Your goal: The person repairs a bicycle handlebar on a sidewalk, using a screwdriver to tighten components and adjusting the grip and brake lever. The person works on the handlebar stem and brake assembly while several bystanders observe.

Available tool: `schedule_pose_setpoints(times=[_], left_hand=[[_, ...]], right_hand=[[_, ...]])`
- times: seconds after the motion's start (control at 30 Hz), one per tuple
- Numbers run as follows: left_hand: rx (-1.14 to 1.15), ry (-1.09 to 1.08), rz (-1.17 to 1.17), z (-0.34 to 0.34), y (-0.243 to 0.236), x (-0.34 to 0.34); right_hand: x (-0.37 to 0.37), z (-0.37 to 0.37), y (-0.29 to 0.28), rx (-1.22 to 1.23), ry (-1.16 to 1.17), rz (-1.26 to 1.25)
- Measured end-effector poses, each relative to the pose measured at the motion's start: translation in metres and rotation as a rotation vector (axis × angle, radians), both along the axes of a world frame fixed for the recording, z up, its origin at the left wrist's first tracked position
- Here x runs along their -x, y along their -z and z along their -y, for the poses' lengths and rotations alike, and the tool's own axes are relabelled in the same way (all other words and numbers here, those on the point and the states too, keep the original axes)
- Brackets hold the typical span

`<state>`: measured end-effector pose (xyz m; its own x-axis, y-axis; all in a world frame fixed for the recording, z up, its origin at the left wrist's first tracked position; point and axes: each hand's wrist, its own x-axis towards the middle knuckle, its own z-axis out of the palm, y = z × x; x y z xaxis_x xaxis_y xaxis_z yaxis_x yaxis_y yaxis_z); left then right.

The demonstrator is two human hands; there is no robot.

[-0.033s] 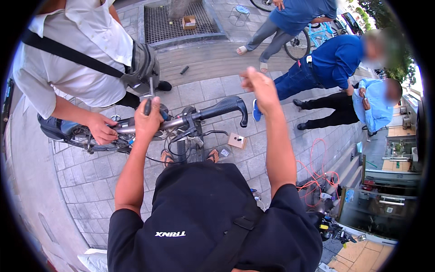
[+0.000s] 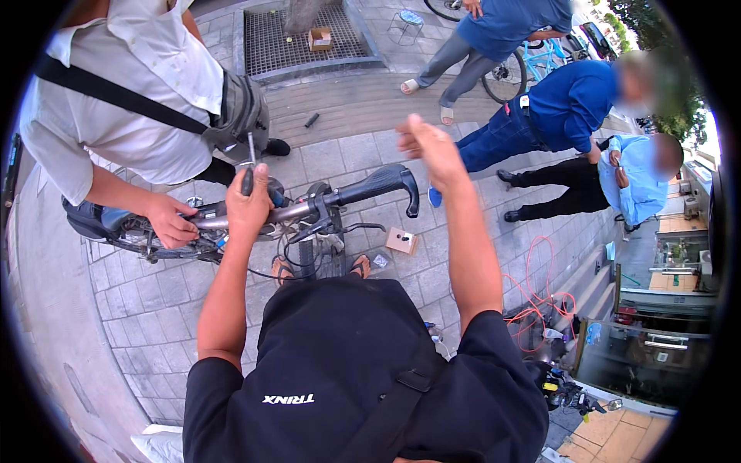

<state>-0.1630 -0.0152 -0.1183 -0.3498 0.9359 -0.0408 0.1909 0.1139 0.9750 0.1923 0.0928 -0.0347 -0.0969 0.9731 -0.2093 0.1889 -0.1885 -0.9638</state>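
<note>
Handlebar (image 2: pixel 309 207) of a bicycle crossed the middle of the head view above the grey paved floor, with its black grip (image 2: pixel 378 182) pointing toward the right edge of the paving. We held our left hand (image 2: pixel 248 202) on the bar near the stem; its fingers (image 2: pixel 241 220) were curled and pressed together around a slim tool with a black handle (image 2: pixel 248 171), whose metal shaft stood upright above the fist. Our right hand (image 2: pixel 429 147) was raised in the air above the grip, touching nothing; its fingers (image 2: pixel 407 140) were loosely bent and drawn toward the thumb, and we could not tell whether they pinched any small part. A second person in a white shirt (image 2: pixel 131 108) stood at the left edge of the paving, one hand (image 2: pixel 171 220) resting on the left end of the bar, with a grey shoulder bag (image 2: pixel 243 112) hanging at the hip. A small cardboard box (image 2: pixel 402 241) lay on the paving just below the grip. A metal tree grate (image 2: pixel 297 42) lay at the far edge of the paving. Orange cables (image 2: pixel 540 297) lay coiled near the right edge. Two people in blue (image 2: pixel 571 108) crouched well apart from the bicycle on the right.
</note>
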Motion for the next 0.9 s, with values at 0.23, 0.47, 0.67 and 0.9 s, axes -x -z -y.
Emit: schedule_pose_setpoints(times=[0.23, 0.47, 0.67, 0.9], left_hand=[[-0.002, 0.032, -0.499, -0.001, -0.002, -0.015], [0.0, 0.033, -0.559, -0.002, -0.004, -0.02], [-0.011, 0.032, -0.634, -0.006, 0.004, -0.015], [0.037, 0.019, -0.601, -0.007, 0.0, -0.016]], right_hand=[[0.028, -0.012, 0.019, 0.301, -0.202, -0.214], [-0.097, -0.047, -0.031, -0.041, 0.274, -0.273], [0.05, -0.008, 0.006, 0.217, -0.224, -0.139], [0.003, -0.044, -0.04, -0.005, 0.015, -0.161]])
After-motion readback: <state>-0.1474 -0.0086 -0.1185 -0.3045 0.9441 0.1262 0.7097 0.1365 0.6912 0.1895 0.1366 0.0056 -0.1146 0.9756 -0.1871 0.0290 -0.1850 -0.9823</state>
